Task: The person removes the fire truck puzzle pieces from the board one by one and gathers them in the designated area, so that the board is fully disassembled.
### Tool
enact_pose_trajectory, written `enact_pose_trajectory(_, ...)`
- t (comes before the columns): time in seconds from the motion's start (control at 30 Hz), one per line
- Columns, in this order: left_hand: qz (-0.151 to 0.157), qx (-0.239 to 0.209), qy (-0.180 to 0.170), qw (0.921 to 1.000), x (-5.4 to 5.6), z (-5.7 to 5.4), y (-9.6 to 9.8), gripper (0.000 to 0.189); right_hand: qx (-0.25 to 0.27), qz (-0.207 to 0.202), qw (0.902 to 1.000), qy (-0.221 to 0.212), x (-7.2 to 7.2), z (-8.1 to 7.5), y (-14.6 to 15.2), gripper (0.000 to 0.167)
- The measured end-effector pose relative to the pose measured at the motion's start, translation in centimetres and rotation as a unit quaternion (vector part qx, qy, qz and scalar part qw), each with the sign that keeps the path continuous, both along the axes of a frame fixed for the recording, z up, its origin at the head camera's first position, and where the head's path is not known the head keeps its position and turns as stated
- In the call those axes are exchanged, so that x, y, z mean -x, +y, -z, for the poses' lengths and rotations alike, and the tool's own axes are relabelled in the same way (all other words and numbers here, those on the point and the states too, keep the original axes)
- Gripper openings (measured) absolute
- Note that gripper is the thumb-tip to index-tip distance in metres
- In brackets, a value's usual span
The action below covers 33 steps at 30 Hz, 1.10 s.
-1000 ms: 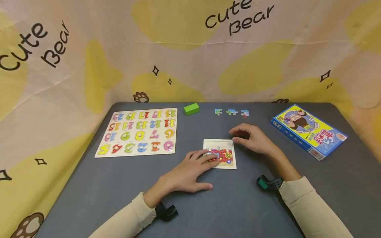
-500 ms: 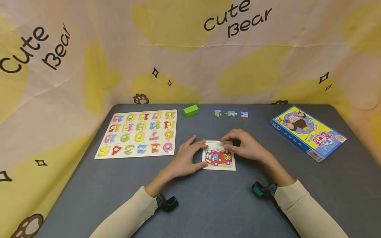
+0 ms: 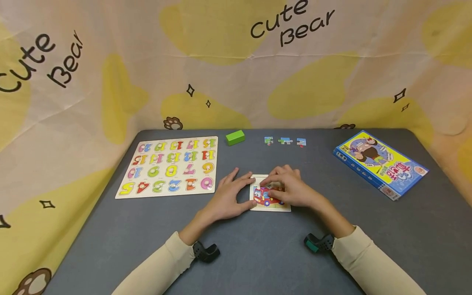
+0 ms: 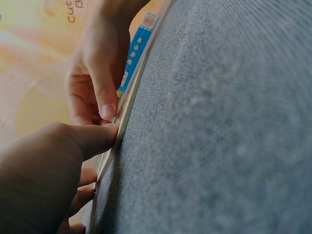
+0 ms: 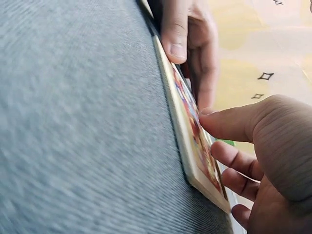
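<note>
A small framed jigsaw puzzle (image 3: 271, 208) with a red fire engine picture lies on the grey table. My left hand (image 3: 230, 196) rests along its left side, thumb on the front left corner and fingers spread toward the back left corner. Over the middle of the picture is my right hand (image 3: 291, 188), its index fingertip and thumb tip a little apart at the surface. In the right wrist view the right thumb (image 5: 229, 122) touches the puzzle face; the index fingertip is hidden. No loose piece shows between these fingers. The left thumb (image 4: 100, 139) presses the frame's edge.
Behind the puzzle lie three loose jigsaw pieces (image 3: 285, 141) in a row. A number board (image 3: 166, 164) is at the left, with a green block (image 3: 235, 137) behind it. A blue and yellow box (image 3: 381, 164) stands at the right. A printed curtain (image 3: 221, 61) closes the back.
My left hand slides from over the picture to the puzzle's left edge. My right hand moves left from the puzzle's back right corner onto the picture. The three loose pieces stay put.
</note>
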<state>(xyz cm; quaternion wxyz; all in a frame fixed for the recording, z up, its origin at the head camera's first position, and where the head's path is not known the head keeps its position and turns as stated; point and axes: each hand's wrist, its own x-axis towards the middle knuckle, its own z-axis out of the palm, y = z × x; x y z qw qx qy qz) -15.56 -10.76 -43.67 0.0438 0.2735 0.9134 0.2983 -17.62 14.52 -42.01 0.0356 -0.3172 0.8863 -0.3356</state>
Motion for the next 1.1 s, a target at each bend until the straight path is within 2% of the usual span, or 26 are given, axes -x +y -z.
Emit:
enact_pose_trajectory(0.37,-0.005,0.004,0.003,1.0000,0.0,0.0,0.0,0.068,-0.024,0.003,0.9995,0.023,-0.4,0.3,-1.0,0.035)
enact_pose_trajectory(1.1,-0.006,0.003,-0.007,0.9999,0.0,0.0,0.0,0.069,-0.007,0.013,0.9999,-0.001,-0.6,0.3,-1.3,0.038)
